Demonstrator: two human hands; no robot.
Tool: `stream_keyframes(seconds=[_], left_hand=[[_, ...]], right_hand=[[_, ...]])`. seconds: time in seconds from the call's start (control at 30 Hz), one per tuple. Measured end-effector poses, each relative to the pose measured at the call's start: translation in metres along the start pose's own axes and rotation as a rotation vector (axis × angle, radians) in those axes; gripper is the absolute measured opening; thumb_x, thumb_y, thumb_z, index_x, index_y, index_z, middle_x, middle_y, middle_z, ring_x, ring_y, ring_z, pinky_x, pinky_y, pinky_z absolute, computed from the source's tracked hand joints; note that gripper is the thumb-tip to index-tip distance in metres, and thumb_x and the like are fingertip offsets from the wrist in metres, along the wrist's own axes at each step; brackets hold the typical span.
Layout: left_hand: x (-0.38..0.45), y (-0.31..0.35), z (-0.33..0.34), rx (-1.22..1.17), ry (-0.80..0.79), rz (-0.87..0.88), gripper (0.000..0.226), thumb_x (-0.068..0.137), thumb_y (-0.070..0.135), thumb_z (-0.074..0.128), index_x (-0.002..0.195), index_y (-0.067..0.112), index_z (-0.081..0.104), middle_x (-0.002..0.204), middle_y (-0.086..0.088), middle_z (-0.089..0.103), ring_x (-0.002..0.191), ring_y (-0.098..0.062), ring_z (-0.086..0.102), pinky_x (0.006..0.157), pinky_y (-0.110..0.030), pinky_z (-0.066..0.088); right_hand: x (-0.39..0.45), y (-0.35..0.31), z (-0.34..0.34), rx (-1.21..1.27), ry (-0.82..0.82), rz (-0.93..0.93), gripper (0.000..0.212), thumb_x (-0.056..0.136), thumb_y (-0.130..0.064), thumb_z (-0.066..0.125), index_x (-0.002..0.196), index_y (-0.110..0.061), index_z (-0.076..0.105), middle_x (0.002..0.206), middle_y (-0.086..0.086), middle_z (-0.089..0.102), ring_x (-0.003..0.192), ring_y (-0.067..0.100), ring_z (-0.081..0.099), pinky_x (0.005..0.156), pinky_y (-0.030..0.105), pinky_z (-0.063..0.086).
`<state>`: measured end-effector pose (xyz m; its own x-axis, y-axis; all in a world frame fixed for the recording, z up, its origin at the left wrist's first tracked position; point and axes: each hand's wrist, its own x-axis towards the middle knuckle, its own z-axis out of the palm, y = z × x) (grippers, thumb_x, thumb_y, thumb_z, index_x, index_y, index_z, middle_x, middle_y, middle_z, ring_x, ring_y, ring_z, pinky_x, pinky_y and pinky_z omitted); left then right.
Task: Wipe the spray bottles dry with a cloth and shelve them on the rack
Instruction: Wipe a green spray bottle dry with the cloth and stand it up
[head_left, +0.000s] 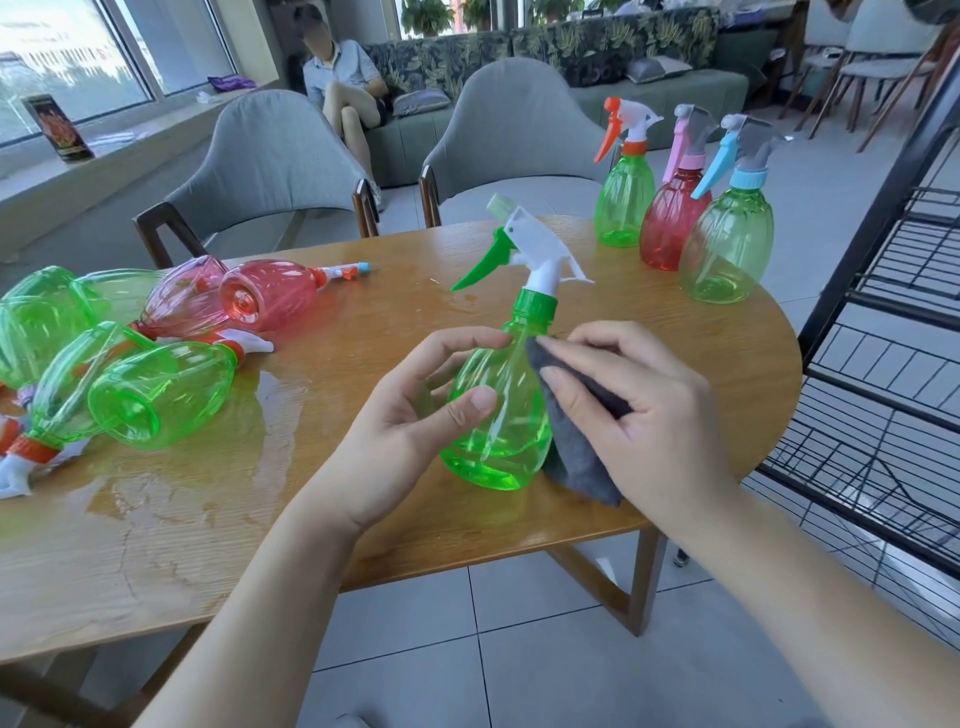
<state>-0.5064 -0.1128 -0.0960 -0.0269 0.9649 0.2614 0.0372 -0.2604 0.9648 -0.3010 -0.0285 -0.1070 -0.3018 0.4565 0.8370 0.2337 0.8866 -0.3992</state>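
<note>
Fingers press grey cloth against empty green bottle.

Light: bright daylight from windows far beyond the left hand.
Glare: wet table sheen.
Edges: bowed, soft.

A clear green bottle with a green-and-white sprayer, a grey cloth, an orange-brown wood-grain table, a black rack.
</note>
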Motion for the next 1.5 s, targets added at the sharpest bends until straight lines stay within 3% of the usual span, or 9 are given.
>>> stream_keyframes(seconds=[0.13,0.43,0.63,0.8,1.03,1.17,1.37,1.4,1.5], left_hand=[[0.001,-0.001,0.007,0.081,0.057,0.048,0.028,0.103,0.023,0.062,0.129,0.031,0.07,0.139,-0.005,0.066,0.132,-0.034,0.061,0.112,-0.061,0.048],[0.0,0.0,0.017,0.121,0.085,0.076,0.028,0.102,0.015,0.059,0.124,0.028,0.07,0.128,0.009,0.07,0.116,-0.007,0.065,0.095,-0.022,0.052],[0.005,-0.007,0.02,0.035,0.18,0.043,0.027,0.103,0.025,0.056,0.126,0.032,0.068,0.128,-0.009,0.07,0.111,-0.026,0.064,0.101,-0.054,0.049],[0.006,-0.006,0.028,-0.018,0.208,0.009,0.028,0.103,0.027,0.055,0.129,0.029,0.066,0.121,-0.022,0.068,0.1,-0.024,0.065,0.091,-0.043,0.052],[0.008,-0.007,0.033,-0.039,0.2,-0.001,0.029,0.102,0.028,0.056,0.128,0.03,0.067,0.124,-0.015,0.069,0.103,-0.026,0.065,0.092,-0.049,0.05],[0.005,-0.005,0.033,0.017,0.102,0.002,0.027,0.105,0.025,0.055,0.129,0.03,0.066,0.136,-0.011,0.066,0.114,-0.027,0.063,0.101,-0.055,0.05],[0.001,0.003,0.024,0.156,0.015,0.023,0.027,0.107,0.014,0.055,0.133,0.018,0.063,0.133,-0.001,0.068,0.114,-0.011,0.064,0.097,-0.026,0.053],[0.001,0.002,0.023,0.153,0.016,0.028,0.027,0.108,0.014,0.056,0.133,0.018,0.064,0.135,0.001,0.068,0.117,-0.012,0.064,0.099,-0.03,0.053],[0.003,-0.003,0.023,0.134,0.028,0.02,0.031,0.107,0.019,0.053,0.133,0.027,0.068,0.137,-0.005,0.067,0.128,-0.032,0.06,0.114,-0.064,0.043]], right_hand=[[-0.015,-0.002,0.003,0.032,-0.039,-0.035,0.023,0.094,-0.008,0.074,0.117,-0.004,0.078,0.108,0.009,0.069,0.098,0.009,0.064,0.093,0.015,0.047],[-0.002,-0.005,-0.004,0.011,-0.015,0.046,0.02,0.092,-0.015,0.077,0.111,-0.01,0.08,0.107,0.001,0.071,0.097,0.003,0.063,0.09,0.008,0.043],[-0.018,-0.013,-0.002,0.061,-0.169,-0.111,0.012,0.093,-0.011,0.078,0.104,-0.005,0.08,0.102,0.007,0.069,0.093,0.017,0.067,0.089,0.02,0.049],[-0.021,-0.013,-0.006,-0.027,-0.24,-0.253,0.008,0.095,-0.007,0.076,0.102,-0.005,0.08,0.098,0.008,0.068,0.086,0.023,0.064,0.087,0.025,0.051],[-0.03,-0.003,-0.018,-0.012,-0.187,-0.194,0.016,0.092,-0.006,0.08,0.108,-0.005,0.081,0.103,0.008,0.07,0.092,0.019,0.067,0.084,0.029,0.055],[-0.018,-0.002,-0.018,-0.007,-0.091,-0.115,0.015,0.093,-0.008,0.077,0.108,-0.005,0.081,0.103,0.009,0.07,0.094,0.013,0.067,0.086,0.021,0.053],[0.007,0.002,-0.016,0.014,-0.007,0.108,0.016,0.096,-0.013,0.073,0.111,-0.009,0.079,0.106,-0.005,0.067,0.098,-0.003,0.06,0.089,0.007,0.041],[0.007,0.002,-0.015,0.03,-0.002,0.135,0.016,0.096,-0.012,0.073,0.112,-0.01,0.078,0.106,-0.006,0.066,0.099,-0.003,0.06,0.089,0.007,0.04],[0.002,0.002,-0.014,0.038,-0.001,0.131,0.017,0.096,-0.012,0.072,0.112,-0.01,0.078,0.108,-0.001,0.067,0.101,0.001,0.062,0.09,0.009,0.042]])
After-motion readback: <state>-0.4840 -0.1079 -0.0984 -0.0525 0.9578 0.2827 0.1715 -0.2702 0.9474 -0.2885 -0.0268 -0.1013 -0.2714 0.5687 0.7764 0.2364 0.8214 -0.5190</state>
